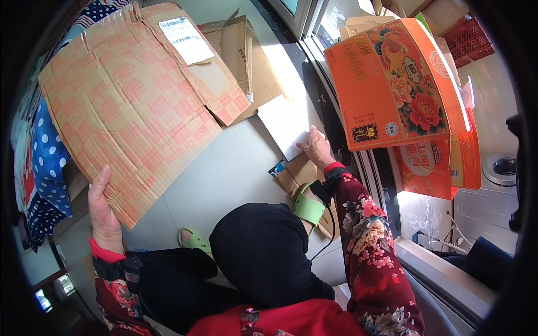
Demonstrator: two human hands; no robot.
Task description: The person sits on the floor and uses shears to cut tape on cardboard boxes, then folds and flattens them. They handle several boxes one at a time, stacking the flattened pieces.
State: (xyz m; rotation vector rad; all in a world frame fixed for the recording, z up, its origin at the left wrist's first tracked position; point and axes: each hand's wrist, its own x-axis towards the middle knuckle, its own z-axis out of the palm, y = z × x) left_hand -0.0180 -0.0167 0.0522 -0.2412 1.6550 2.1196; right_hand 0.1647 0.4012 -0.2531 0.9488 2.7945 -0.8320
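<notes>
My left hand (103,201) grips the lower left corner of a large flattened cardboard box (134,101), thumb on top and fingers hidden beneath. The box is tan with a red checkered print, and a white label bearing writing (187,40) is stuck near its far end. My right hand (317,145) is at the right edge of a flat white board (286,122), thumb and fingers touching its surface. Whether those fingers pinch the board is unclear. Beneath the board's near end lies a brown cardboard piece (298,172), partly under my right foot in a green slipper (309,206).
More flattened cardboard (231,54) lies on the tiled floor (197,180) beyond. A sliding door track (319,80) runs along my right. Past it stand an orange gift box (391,84), red bags (424,168) and a red plastic crate (468,40). Polka-dot fabric (48,138) hangs at left.
</notes>
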